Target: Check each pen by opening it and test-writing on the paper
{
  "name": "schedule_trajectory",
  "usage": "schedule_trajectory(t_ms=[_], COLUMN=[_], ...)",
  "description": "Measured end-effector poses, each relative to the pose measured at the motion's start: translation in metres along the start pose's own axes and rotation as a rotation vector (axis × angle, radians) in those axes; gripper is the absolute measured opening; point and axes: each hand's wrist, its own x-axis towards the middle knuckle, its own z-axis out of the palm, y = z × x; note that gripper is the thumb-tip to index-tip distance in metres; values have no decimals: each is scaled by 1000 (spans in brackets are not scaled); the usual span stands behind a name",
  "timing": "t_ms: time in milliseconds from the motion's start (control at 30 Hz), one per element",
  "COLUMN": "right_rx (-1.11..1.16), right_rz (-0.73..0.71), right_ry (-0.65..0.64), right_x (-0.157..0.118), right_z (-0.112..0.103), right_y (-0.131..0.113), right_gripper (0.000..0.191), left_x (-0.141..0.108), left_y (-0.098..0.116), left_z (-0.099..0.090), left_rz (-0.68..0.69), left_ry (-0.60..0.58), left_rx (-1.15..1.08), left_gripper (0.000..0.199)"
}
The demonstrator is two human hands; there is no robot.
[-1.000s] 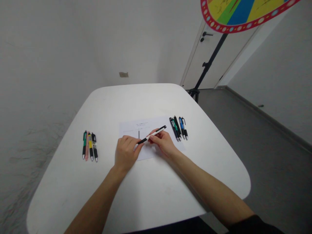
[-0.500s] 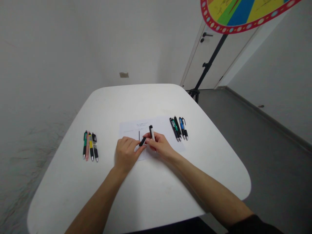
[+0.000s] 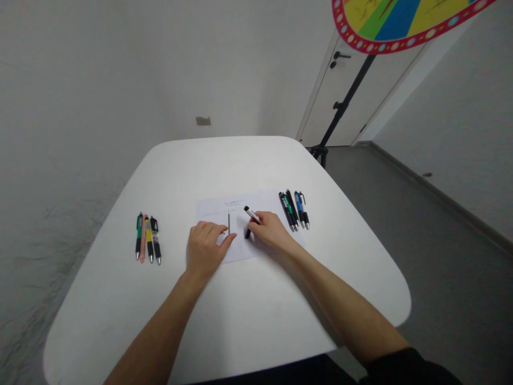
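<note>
My right hand (image 3: pixel 270 230) is closed around a pen's white upper barrel (image 3: pixel 252 215), whose black-clipped end tilts up to the left. A black grip piece (image 3: pixel 247 233) sticks out below the same fingers. To its left, my left hand (image 3: pixel 206 243) rests over the paper with thumb and forefinger apart and nothing visible held. Between those two fingertips a thin dark rod (image 3: pixel 228 220), like a pen refill, lies upright on the white paper sheet (image 3: pixel 240 254). How the two pen parts sit within my right hand is partly hidden.
Several pens, one of them a yellow pen (image 3: pixel 149 240), lie in a row on the left of the white table (image 3: pixel 224 166). Another row, with a blue pen (image 3: pixel 298 209), lies at the paper's right edge. A colourful wheel (image 3: pixel 401 32) on a stand is beyond the table.
My left hand has let go of the black grip piece and its fingers have parted. The grip piece is now at my right hand, and the white barrel has tilted to the left.
</note>
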Motion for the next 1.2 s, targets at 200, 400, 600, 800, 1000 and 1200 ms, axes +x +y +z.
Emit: schedule_trajectory(t_ms=[200,400,600,800,1000,1200], right_rx=[-210,-269,-101,59,-174,-425], right_rz=[-19,-38,-122,-33,-76,-147], right_ry=[-26,36,178,157,111,66], right_x=[-2,1,4,-3,-8,-9], right_z=[6,13,-1,-8,-1,6], right_y=[-15,-13,6,26,17,11], right_gripper=[16,17,22,25,35,31], left_x=[1,1,0,-1,0,0], left_y=[-4,-5,-12,-33,-43,-41], left_z=[0,0,-5,-10,-9,-8], left_rz=[7,6,-40,-115,-144,-145], left_ry=[-7,-2,21,14,-80,-95], left_rx=[7,19,9,37,-1,-8], left_gripper=[10,6,6,8,10,11])
